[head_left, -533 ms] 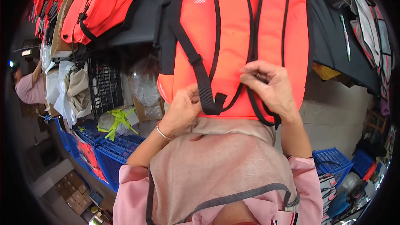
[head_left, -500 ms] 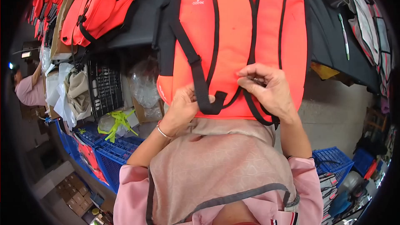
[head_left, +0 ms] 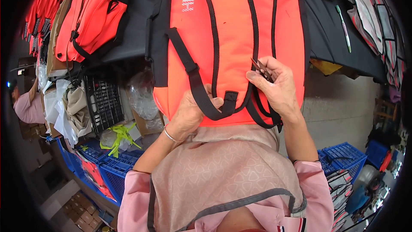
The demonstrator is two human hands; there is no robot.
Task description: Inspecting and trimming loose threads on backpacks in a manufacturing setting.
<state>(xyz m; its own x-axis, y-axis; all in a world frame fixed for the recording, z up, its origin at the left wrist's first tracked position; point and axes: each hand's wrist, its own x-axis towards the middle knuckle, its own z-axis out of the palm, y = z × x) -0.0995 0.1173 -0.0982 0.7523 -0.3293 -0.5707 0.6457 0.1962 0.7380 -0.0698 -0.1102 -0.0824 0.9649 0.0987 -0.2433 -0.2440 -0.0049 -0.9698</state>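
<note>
1. The left hand pinches the black strap of the orange backpack, which lies under the fingers.
2. The right hand closes on small thread snips above its fingertips.
3. Judgement: keep the strap taut and snip close, clear of the fabric.

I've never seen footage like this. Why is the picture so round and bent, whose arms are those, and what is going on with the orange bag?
The camera sits on a person's head and looks down through a very wide lens, which bends straight edges. The two arms rising from below belong to that person. An orange backpack lies on a dark table. The left hand grips one of its black straps. The right hand pinches small thread snips near the bag's black trim. More orange bags lie to the left, and blue crates stand on the floor below.
</note>
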